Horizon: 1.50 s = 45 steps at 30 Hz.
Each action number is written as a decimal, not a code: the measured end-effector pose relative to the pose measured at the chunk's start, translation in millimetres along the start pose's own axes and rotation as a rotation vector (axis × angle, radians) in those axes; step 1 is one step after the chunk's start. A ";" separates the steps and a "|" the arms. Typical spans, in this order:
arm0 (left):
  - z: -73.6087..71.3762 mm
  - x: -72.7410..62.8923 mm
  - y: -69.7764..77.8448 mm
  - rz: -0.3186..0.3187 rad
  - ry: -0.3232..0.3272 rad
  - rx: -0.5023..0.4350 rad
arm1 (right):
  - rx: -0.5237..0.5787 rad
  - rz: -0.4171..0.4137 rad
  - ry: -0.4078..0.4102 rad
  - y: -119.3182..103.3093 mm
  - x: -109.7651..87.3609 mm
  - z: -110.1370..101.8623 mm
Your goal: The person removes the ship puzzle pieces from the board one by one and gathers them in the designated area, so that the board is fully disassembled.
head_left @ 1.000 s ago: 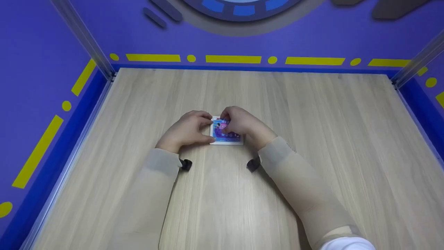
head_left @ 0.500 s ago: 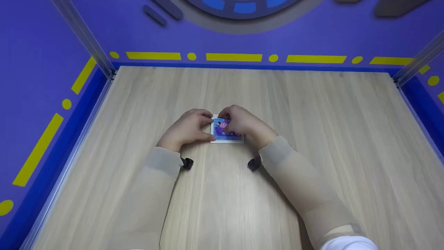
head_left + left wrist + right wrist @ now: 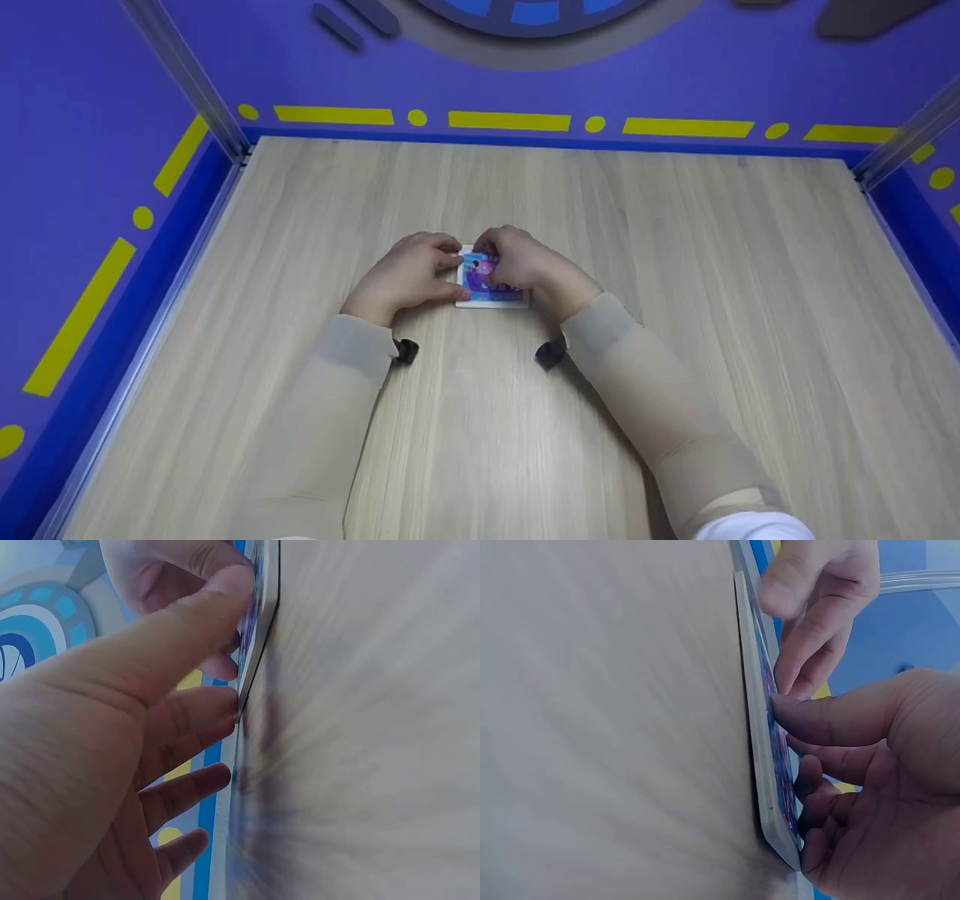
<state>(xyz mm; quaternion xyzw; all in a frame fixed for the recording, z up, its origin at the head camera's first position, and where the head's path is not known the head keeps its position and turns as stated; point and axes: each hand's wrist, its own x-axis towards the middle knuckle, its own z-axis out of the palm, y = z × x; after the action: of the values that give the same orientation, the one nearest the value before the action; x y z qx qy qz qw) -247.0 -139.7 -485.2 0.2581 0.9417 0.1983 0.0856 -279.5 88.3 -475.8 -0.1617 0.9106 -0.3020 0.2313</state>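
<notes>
Small booth, building unclear: a wood-grain desk (image 3: 457,420) walled by blue-purple panels (image 3: 67,127) at 9, 12 and 3 o'clock, printed with yellow dashes (image 3: 510,121) and a porthole-like circle (image 3: 535,15); metal posts (image 3: 187,79) at 10 and 2.

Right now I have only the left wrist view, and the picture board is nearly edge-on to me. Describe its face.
Observer: In the head view, the picture board shows a blue, pink and purple print inside a white border.
Operator: Now tell me which part the right hand covers.
Observer: From above, the right hand covers its far right part.
Operator: Report the right thumb, too; mine blocks it.
Observer: In the right wrist view, the right thumb appears to touch the printed face.
</notes>
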 end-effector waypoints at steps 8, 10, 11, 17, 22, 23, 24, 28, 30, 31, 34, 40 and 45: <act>1.0 1.0 -0.4 -0.003 0.012 0.008 | 0.019 0.004 -0.014 1.7 2.3 -0.4; 0.5 1.2 0.2 -0.006 0.012 0.002 | 0.022 -0.001 -0.015 2.6 2.8 -0.5; 0.0 1.2 0.6 -0.007 0.013 0.001 | 0.025 -0.002 -0.015 3.0 2.9 -0.6; -2.2 1.0 2.3 -0.010 0.007 -0.004 | 0.057 -0.002 -0.019 3.6 2.2 -1.6; -0.9 1.1 1.3 -0.012 0.005 0.001 | 0.047 0.028 0.005 1.0 -0.5 -2.5; -0.5 1.1 1.1 -0.013 0.004 0.002 | 0.028 0.029 0.009 0.3 -1.1 -2.4; -0.2 1.2 1.1 -0.013 0.004 0.005 | 0.003 0.028 0.011 -0.7 -2.0 -2.2; -0.5 1.3 1.7 -0.012 0.006 0.008 | -0.076 0.002 -0.005 -3.5 -5.1 -3.9; -0.9 1.3 2.1 -0.009 0.006 0.011 | -0.092 -0.008 -0.020 -3.6 -6.1 -5.5; -0.9 1.5 2.2 -0.007 0.007 0.011 | -0.095 -0.011 -0.028 -3.2 -6.3 -6.4; -0.7 1.9 2.3 -0.003 0.011 0.017 | -0.096 -0.016 -0.044 -1.9 -6.1 -7.6; -1.4 1.8 3.6 -0.001 0.014 0.017 | -0.054 -0.017 -0.067 0.8 -3.3 -7.5; -1.8 1.8 4.2 -0.006 0.015 0.007 | -0.015 -0.001 -0.085 1.6 -1.2 -8.1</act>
<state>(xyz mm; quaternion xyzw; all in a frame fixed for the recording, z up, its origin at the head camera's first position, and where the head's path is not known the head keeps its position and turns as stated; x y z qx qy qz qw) -247.1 -136.1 -481.9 0.2539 0.9438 0.1965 0.0782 -283.0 93.9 -470.7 -0.1766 0.9020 -0.2884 0.2684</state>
